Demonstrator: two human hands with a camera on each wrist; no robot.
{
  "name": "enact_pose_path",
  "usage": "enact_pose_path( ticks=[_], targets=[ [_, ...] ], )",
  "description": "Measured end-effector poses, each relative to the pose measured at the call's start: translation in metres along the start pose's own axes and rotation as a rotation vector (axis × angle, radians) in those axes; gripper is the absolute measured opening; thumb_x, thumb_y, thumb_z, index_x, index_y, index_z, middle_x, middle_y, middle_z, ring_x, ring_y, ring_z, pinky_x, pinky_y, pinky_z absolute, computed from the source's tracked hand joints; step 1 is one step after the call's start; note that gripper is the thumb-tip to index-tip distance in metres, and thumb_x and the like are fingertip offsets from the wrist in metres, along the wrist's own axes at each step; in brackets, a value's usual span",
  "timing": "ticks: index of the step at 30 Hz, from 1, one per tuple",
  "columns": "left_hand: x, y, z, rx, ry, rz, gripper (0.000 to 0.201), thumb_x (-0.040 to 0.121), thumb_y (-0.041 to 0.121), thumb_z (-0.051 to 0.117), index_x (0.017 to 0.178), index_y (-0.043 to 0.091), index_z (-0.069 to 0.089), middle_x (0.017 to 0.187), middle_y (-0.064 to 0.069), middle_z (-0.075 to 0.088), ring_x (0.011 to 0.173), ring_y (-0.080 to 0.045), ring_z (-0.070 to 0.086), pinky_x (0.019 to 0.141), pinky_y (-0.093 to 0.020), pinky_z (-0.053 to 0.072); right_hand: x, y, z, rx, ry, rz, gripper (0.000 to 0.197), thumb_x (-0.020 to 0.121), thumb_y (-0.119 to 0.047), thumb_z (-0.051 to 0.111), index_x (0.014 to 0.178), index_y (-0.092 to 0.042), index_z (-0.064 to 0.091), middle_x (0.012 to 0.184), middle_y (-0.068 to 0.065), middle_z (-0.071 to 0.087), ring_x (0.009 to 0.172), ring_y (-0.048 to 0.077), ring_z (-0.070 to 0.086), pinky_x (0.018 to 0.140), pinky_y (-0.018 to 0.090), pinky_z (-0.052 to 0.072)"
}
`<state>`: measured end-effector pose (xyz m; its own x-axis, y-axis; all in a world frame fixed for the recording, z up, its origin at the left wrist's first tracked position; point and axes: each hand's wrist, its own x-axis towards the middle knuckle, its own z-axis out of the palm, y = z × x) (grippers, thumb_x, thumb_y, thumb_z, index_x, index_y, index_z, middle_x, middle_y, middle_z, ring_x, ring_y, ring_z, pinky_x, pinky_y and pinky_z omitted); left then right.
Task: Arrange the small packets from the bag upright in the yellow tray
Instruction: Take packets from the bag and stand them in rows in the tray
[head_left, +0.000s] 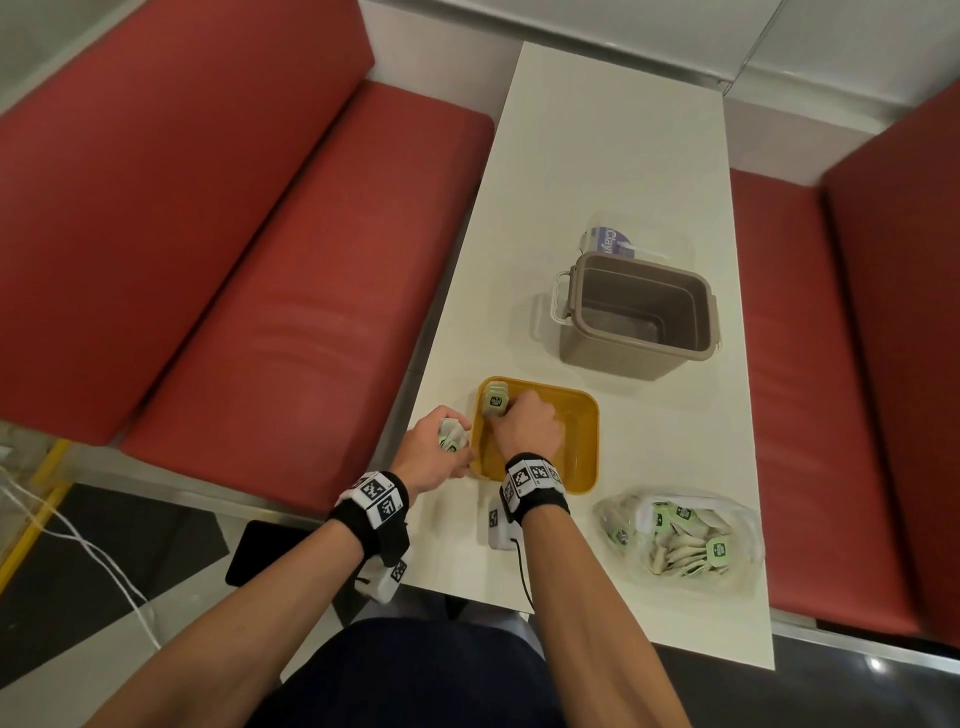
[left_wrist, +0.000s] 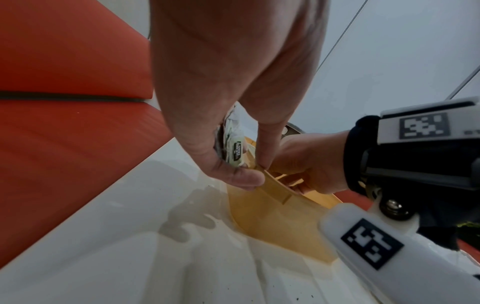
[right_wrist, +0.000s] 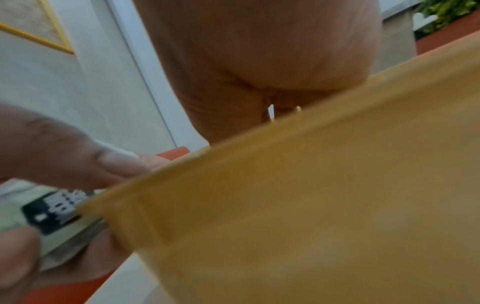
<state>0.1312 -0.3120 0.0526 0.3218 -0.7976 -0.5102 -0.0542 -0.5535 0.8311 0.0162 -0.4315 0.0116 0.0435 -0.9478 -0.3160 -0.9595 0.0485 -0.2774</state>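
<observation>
Packets (head_left: 494, 399) upright in yellow tray (head_left: 582, 415), labels illegible, left hand (head_left: 436, 447) holding more.

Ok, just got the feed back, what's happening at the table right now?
A person is filling the yellow tray with small packets. The right hand is inside the tray at its far left corner, pressed against a short row of packets standing upright there. The left hand holds a few more packets just outside the tray's left rim, with thumb and forefinger on that rim. The clear bag near the table's front edge is still well stocked. A grey bin stands beyond the tray.
</observation>
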Motion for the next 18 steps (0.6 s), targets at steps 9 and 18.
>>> enact_pose_path(
  ticks=[9,18],
  targets=[
    [-0.012,0.011,-0.018,-0.357,-0.039,-0.066,0.029,0.099,0.007,0.073,0.124,0.012,0.060,0.107,-0.020,0.069,0.088,-0.027,0.075,0.091,-0.050,0.065,-0.007,0.016,-0.028,0.132,0.004,-0.035,0.050,0.086,-0.054,0.086,0.125,-0.028,0.072,0.118,0.002,0.075,0.109,0.030,0.072,0.088,0.040,0.056],
    [-0.051,0.048,-0.046,-0.676,-0.184,0.061,0.041,0.105,-0.001,0.062,0.144,0.007,0.055,0.133,-0.026,0.070,0.122,-0.045,0.071,0.103,-0.053,0.060,-0.066,0.027,-0.117,0.637,0.011,-0.338,0.013,0.098,-0.042,0.078,0.099,-0.029,0.080,0.086,-0.015,0.079,0.083,0.001,0.074,0.074,0.015,0.057]
  ],
)
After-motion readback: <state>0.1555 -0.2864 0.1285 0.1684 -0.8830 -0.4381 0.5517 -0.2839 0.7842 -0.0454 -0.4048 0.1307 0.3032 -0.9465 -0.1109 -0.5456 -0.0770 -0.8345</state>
